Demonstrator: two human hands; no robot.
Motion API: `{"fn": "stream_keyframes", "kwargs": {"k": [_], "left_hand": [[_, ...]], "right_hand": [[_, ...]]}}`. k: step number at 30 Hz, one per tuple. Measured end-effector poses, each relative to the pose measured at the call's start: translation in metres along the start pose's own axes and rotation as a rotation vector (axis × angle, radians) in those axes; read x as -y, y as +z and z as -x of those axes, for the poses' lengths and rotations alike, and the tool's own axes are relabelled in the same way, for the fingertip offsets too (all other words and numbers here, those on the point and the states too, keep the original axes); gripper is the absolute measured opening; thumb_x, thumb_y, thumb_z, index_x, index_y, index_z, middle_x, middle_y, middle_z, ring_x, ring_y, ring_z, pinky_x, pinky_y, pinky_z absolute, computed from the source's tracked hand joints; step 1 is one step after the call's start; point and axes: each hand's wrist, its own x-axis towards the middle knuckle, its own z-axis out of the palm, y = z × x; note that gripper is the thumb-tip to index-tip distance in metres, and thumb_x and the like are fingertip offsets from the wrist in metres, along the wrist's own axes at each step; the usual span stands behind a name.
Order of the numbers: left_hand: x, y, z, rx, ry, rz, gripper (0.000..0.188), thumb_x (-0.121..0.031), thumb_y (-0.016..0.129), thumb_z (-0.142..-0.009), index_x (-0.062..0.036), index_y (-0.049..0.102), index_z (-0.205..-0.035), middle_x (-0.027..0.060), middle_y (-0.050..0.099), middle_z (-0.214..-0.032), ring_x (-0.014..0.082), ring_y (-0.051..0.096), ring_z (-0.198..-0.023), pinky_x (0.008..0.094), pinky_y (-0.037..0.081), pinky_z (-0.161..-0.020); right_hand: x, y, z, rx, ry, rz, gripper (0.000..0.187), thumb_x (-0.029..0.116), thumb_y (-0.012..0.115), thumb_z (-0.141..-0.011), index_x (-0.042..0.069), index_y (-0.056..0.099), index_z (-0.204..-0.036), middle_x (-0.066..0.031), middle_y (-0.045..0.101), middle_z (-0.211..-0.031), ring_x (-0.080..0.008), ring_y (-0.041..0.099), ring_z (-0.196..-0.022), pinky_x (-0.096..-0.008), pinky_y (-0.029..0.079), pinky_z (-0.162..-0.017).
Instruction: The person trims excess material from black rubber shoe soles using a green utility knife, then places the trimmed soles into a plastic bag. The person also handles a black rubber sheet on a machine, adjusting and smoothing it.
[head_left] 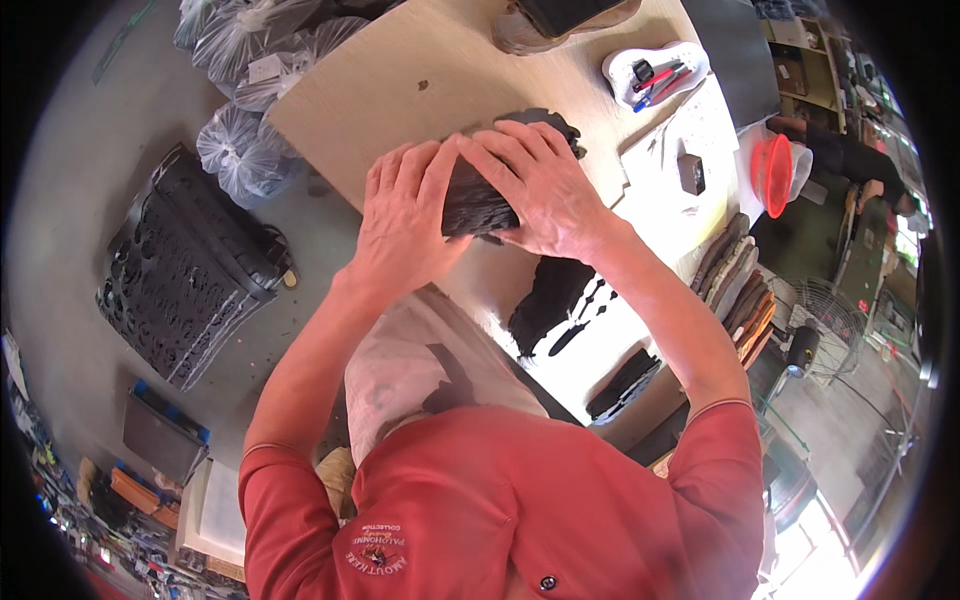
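A thick stack of black, thin-layered pieces, leather-like in look, [474, 203] is held between my hands at the table's near edge. My left hand [408, 215] wraps its left side, fingers over the top and thumb at the near edge. Across the right side lies my right hand [548, 190], its fingers bent over the top. Part of the stack is hidden under both hands. Just beyond the right hand, more black pieces with an uneven edge [558, 127] show on the table. Nearer me, below the right wrist, lie flat black pieces [548, 305] and narrow black strips [568, 340].
On the wooden table [370, 95] stands a white tray [625, 62] with pens. A small dark block [691, 174] sits on paper. Rows of folded pieces [735, 280], a red basket [771, 176] and a fan [805, 345] are right; plastic bags [240, 150] and a black perforated bundle [185, 270] left.
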Motion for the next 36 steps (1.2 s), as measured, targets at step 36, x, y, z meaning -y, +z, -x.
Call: {"fn": "stream_keyframes", "kwargs": {"k": [36], "left_hand": [[0.034, -0.003, -0.006, 0.053, 0.127, 0.105, 0.132, -0.023, 0.100, -0.056, -0.0031, 0.025, -0.163, 0.0209, 0.050, -0.151, 0.0433, 0.050, -0.135, 0.0528, 0.042, -0.113]], "right_hand": [[-0.021, -0.002, 0.015, -0.051, 0.158, -0.089, 0.120, 0.047, 0.098, -0.056, 0.010, 0.044, -0.156, -0.0155, 0.047, -0.151, -0.0397, 0.042, -0.144, -0.0579, 0.026, -0.124]]}}
